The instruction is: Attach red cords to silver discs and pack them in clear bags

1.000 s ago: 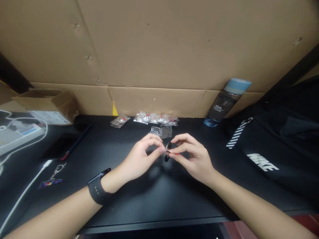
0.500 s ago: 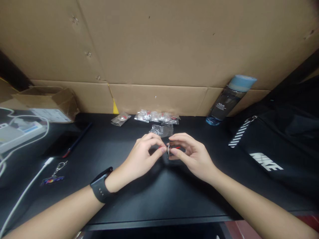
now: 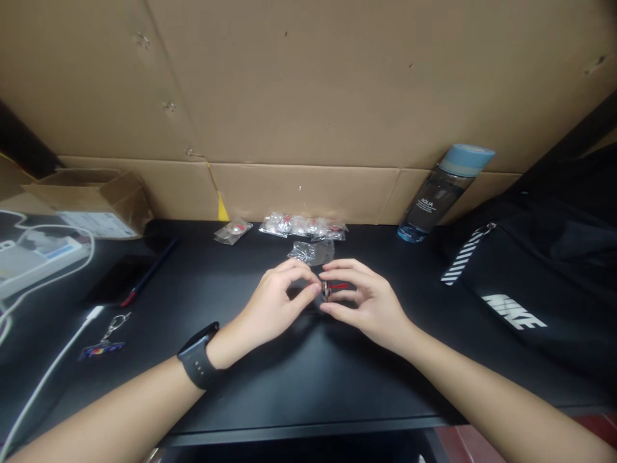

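Note:
Over the middle of the black desk, a small round metallic piece with a red strip sits between my two hands. Thumb and forefinger of my left hand pinch its left side, and this wrist wears a black watch. The fingers of my right hand curve around the piece with thumb and forefinger spread apart; whether they touch it I cannot tell. Just behind the hands lies a crumpled clear wrapper. Several clear packets with red and silver contents are lined up farther back.
Another clear packet lies left of the row. At right stand a blue-capped bottle and a black bag. On the left are a cardboard box, a white cable, a keychain and a dark phone.
My right thumb and forefinger have spread away from the piece they were gripping, and more of the piece and its red strip shows. My left hand keeps its pinch.

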A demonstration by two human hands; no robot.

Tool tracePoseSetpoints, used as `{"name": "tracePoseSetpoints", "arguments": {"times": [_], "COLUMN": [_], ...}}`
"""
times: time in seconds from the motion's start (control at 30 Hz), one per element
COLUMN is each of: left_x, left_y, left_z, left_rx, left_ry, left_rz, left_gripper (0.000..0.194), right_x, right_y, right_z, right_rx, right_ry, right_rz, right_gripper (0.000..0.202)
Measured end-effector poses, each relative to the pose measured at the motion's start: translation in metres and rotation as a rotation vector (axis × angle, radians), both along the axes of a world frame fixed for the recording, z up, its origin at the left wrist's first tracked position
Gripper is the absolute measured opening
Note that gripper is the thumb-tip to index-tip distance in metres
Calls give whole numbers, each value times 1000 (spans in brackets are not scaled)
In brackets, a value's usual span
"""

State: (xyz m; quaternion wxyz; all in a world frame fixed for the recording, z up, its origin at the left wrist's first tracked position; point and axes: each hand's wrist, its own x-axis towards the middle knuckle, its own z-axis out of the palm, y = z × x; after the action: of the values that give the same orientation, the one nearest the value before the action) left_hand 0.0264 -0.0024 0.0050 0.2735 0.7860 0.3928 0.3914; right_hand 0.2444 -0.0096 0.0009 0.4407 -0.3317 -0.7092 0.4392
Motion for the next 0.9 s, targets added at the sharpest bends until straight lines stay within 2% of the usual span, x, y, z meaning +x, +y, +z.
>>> {"name": "tracePoseSetpoints", "arguments": {"times": [0.1, 0.23, 0.37, 0.5, 0.63, 0.9], "left_x": [-5, -16, -23, -24, -23, -21], "left_y": [6, 22, 37, 36, 28, 11], "left_z": [-4, -19, -32, -31, -26, -15], "left_rx": [68, 227, 257, 302, 355, 400], "left_ry": [185, 539, 703, 763, 758, 727], "left_rz": [14, 99, 139, 101, 73, -15], "left_gripper": [26, 46, 55, 52, 45, 31], "right_x": [4, 15, 26, 31, 34, 40], "right_y": [4, 14, 25, 35, 39, 35], "right_z": [2, 6, 8, 7, 7, 16], "right_rx": [87, 194, 241, 298, 377, 500], "right_ry": [-48, -103, -140, -204, -273, -442], "right_rz": [-51, -172, -306, -400, -422, -240], "right_gripper": [36, 34, 37, 34, 29, 28]}}
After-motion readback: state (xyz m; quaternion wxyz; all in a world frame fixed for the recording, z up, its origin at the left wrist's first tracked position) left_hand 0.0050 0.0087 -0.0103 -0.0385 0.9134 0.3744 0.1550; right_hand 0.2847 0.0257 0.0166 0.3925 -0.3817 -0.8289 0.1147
